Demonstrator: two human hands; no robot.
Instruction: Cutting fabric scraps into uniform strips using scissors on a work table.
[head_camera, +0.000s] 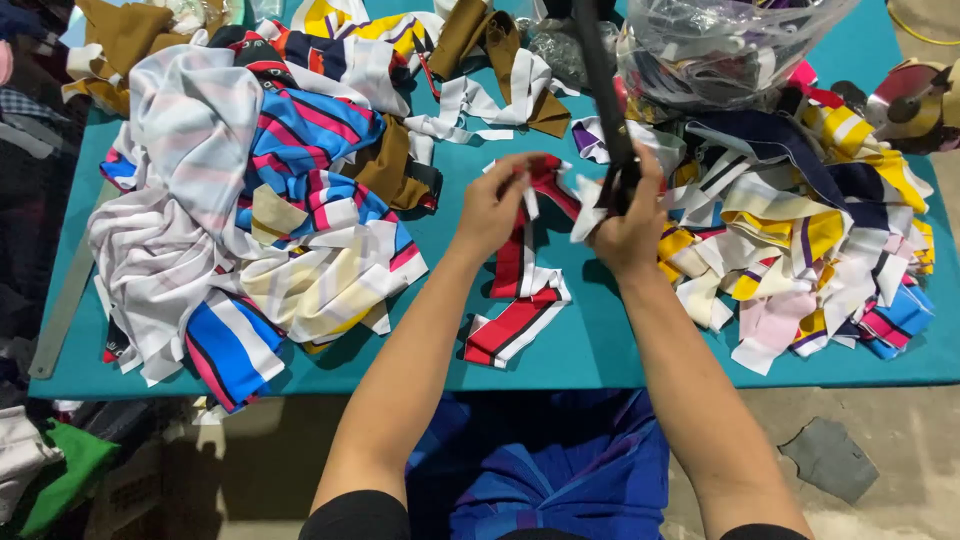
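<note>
Right over the middle of the teal table (600, 350), the person's two bare hands meet above a red, white and black striped collar strip (515, 290). The left hand (492, 205) has its fingers pinched together on the upper end of that strip, lifting it slightly while the rest trails down across the table toward the near edge. The right hand (628, 225) is closed around the handles of a pair of long dark scissors (603, 95), whose blades point up and away toward the far side of the table; a white scrap of the strip sits just beside the thumb.

To the left lies a big heap of striped cloth (260, 200) in white, blue, pink and brown, spreading almost to the table's near edge. On the right is a smaller pile of cut collar pieces (810, 250) in yellow, white, navy and pink, touching the right hand's knuckles. Behind that pile stands a clear plastic bag (720, 45) stuffed with more pieces. A metal ruler (65, 305) lies along the left edge of the table. Blue cloth (560, 465) covers the person's lap below.
</note>
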